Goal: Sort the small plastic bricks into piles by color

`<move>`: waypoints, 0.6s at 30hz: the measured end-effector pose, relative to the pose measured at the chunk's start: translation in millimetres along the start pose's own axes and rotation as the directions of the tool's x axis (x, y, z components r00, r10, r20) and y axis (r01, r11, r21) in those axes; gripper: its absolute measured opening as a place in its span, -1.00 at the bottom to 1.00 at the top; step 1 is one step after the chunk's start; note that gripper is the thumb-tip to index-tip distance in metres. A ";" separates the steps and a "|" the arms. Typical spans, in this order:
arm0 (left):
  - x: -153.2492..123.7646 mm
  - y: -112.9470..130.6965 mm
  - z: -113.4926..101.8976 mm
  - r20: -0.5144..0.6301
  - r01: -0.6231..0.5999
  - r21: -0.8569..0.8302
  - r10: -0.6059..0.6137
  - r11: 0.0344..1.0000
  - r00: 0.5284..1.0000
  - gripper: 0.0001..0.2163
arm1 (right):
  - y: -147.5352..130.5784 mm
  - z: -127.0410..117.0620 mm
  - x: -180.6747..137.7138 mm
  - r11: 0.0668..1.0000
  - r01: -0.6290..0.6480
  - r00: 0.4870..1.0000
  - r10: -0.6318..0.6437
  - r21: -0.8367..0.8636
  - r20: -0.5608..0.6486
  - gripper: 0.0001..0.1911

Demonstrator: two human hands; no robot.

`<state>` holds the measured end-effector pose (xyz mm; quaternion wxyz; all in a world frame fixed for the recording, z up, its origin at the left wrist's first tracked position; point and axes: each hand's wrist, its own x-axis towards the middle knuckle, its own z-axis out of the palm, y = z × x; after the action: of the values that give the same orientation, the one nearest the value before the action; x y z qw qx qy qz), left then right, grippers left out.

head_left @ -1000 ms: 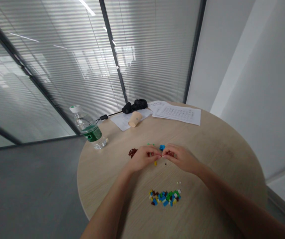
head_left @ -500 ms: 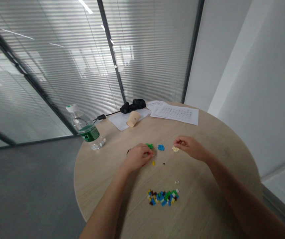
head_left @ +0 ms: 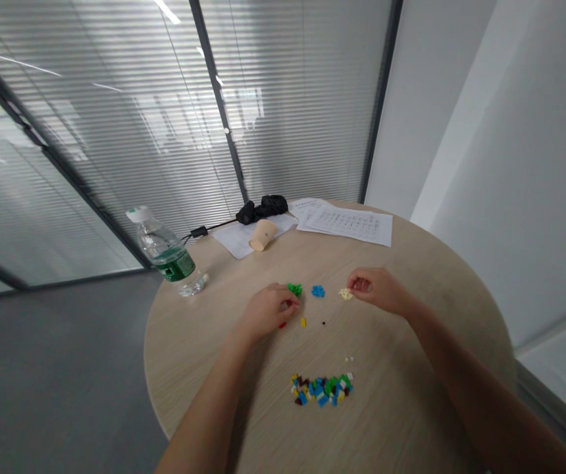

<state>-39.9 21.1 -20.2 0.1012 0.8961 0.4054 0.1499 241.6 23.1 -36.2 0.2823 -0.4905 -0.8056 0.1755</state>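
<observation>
My left hand (head_left: 272,311) is low over the table with its fingers curled together beside a small pile of green toy bricks (head_left: 295,289). Whatever its fingertips may hold is hidden. A red brick (head_left: 282,325) shows partly from under that hand, and a yellow brick (head_left: 303,322) lies just to its right. My right hand (head_left: 374,288) has thumb and fingertips pinched together at the edge of a cream brick pile (head_left: 345,294); any piece between them is too small to make out. Between the hands sit blue bricks (head_left: 318,291), with one tiny dark piece (head_left: 323,323) nearer me.
A mixed heap of coloured bricks (head_left: 321,390) lies closer to me, with small white pieces (head_left: 349,359) above it. At the back are a bottle (head_left: 169,257), a tipped paper cup (head_left: 262,235), a black bundle (head_left: 266,209) and printed sheets (head_left: 349,224) on the round table (head_left: 426,368).
My left hand has shifted slightly left and the red brick now shows beneath it; dark pieces left of that hand are now hidden. My right fingertips have drawn slightly right across the cream pile.
</observation>
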 end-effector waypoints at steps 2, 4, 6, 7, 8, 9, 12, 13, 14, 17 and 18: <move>0.1 -0.1 0.2 0.001 0.000 0.000 0.000 1.000 1.000 -0.87 | 2.2 -0.1 -0.2 1.000 0.000 1.000 0.001 -0.032 0.016 -0.91; 0.3 -0.1 0.5 0.005 0.002 0.000 -0.002 1.000 1.000 -0.87 | 3.3 -0.3 -0.4 0.998 -0.001 1.000 0.003 -0.063 0.030 -0.91; 0.4 0.1 0.3 0.010 0.010 0.003 -0.010 1.000 1.000 -0.86 | 4.2 -0.3 -0.4 0.995 -0.006 0.999 0.010 -0.096 0.044 -0.90; 0.4 0.2 0.1 0.016 0.014 0.006 -0.014 1.000 1.000 -0.86 | 4.5 0.0 -0.4 0.993 -0.013 0.999 0.019 -0.115 0.049 -0.89; 0.4 0.3 -0.3 0.023 0.017 0.008 -0.017 1.000 1.000 -0.86 | 4.9 0.4 -0.2 0.991 -0.024 0.998 0.031 -0.133 0.051 -0.89; 0.4 0.4 -0.7 0.030 0.019 0.011 -0.020 1.000 0.999 -0.86 | 5.1 0.9 -0.1 0.988 -0.034 0.998 0.043 -0.150 0.051 -0.89; 0.3 0.6 -1.8 0.044 0.021 0.014 -0.022 1.000 0.999 -0.86 | 4.7 2.9 0.4 0.982 -0.044 0.998 0.053 -0.183 0.046 -0.89; 0.2 0.8 -2.1 0.045 0.021 0.013 -0.022 1.000 0.999 -0.86 | 4.1 3.5 0.6 0.981 -0.040 0.998 0.049 -0.190 0.046 -0.89; 0.2 1.0 -2.3 0.045 0.021 0.012 -0.021 1.000 0.999 -0.86 | 3.3 4.0 0.7 0.980 -0.035 0.998 0.045 -0.196 0.046 -0.89; 0.1 2.1 -2.5 0.047 0.016 0.007 -0.016 1.000 0.999 -0.85 | 0.6 4.9 1.0 0.978 -0.019 0.999 0.028 -0.206 0.043 -0.89; 0.2 2.5 -2.5 0.051 0.013 0.007 -0.014 1.000 0.999 -0.85 | -0.1 5.0 1.1 0.978 -0.014 0.999 0.023 -0.206 0.044 -0.89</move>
<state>-38.9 19.7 -17.2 0.1096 0.8972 0.4092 0.1250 238.0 24.1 -39.8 0.2096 -0.5202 -0.8212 0.1052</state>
